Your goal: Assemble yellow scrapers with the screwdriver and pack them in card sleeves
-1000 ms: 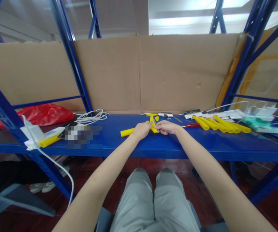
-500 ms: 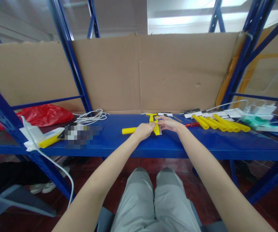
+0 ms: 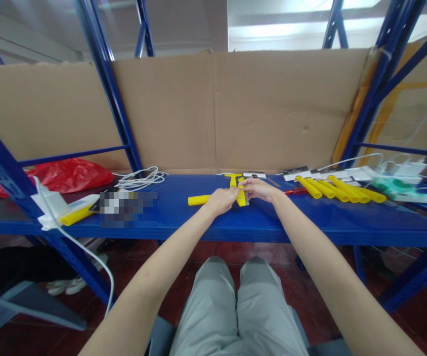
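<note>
My left hand is closed around a yellow scraper, whose round handle sticks out on the left. The scraper's flat head shows past my fingers on the right, with a strip of metal blade along its edge. At that head, my right hand has its fingers bent together against the blade side. Just behind my hands lies another yellow T-shaped scraper, partly covered by them. A white and black card packet lies beyond my right hand.
Several yellow handles with card packets lie to the right, near a red tool. White cable and a red plastic bag are on the left. Blue posts and a cardboard wall bound the blue shelf.
Both hands stay at almost the same place on the scraper. Slightly less of the metal blade shows beside the yellow head.
</note>
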Motion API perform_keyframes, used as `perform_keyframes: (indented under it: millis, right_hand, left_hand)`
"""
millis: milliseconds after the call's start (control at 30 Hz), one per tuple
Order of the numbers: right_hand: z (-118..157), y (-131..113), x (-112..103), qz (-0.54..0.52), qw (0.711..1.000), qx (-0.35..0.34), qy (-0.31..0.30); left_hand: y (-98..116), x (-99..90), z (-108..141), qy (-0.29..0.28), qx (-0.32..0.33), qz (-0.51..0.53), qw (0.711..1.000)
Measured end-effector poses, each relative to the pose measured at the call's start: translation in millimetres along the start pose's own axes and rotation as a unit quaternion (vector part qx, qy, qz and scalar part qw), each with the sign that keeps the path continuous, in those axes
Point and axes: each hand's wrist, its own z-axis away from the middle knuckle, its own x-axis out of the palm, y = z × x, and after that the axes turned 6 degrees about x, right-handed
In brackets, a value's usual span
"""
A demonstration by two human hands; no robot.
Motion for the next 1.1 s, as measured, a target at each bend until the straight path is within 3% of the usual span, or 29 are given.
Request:
perform_keyframes:
  millis: [400,467,533,600,667,733,833,900,1000,1100]
  right_hand:
    - [-2,0,0,0.007,1.000,-0.013,0.008]
    - [-4,-1,-2,0.030,0.999,-0.019,0.035]
    - [-6,-1,-8,0.095,0.987,-0.030,0.123]
    - [-8,1,-19,0.209,0.942,-0.034,0.261]
    - [-9,5,-32,0.346,0.860,-0.003,0.376]
    - [-8,9,-44,0.427,0.804,0.036,0.412]
    - [-7,14,-54,0.475,0.769,0.068,0.423]
    - [-6,17,-55,0.488,0.762,0.084,0.416]
    - [-7,20,-54,0.504,0.766,0.104,0.385]
    - [-9,22,-53,0.526,0.764,0.112,0.356]
  left_hand:
    - [1,-5.7,1,0.002,-0.024,0.010,1.000]
    - [1,-8.4,0,0.006,-0.039,0.017,0.999]
    - [0,-10.2,0,0.017,-0.057,0.033,0.998]
    - [-2,-10.5,0,0.040,-0.081,0.063,0.994]
    - [-7,-9.7,-1,0.083,-0.113,0.109,0.984]
    - [-15,-9.5,-5,0.140,-0.149,0.171,0.964]
    - [-30,-14.1,-16,0.230,-0.218,0.283,0.905]
    - [-39,-20.1,-27,0.291,-0.278,0.363,0.840]
    - [-44,-27.9,-42,0.344,-0.353,0.527,0.692]
    - [-38,-28.4,-46,0.319,-0.389,0.673,0.542]
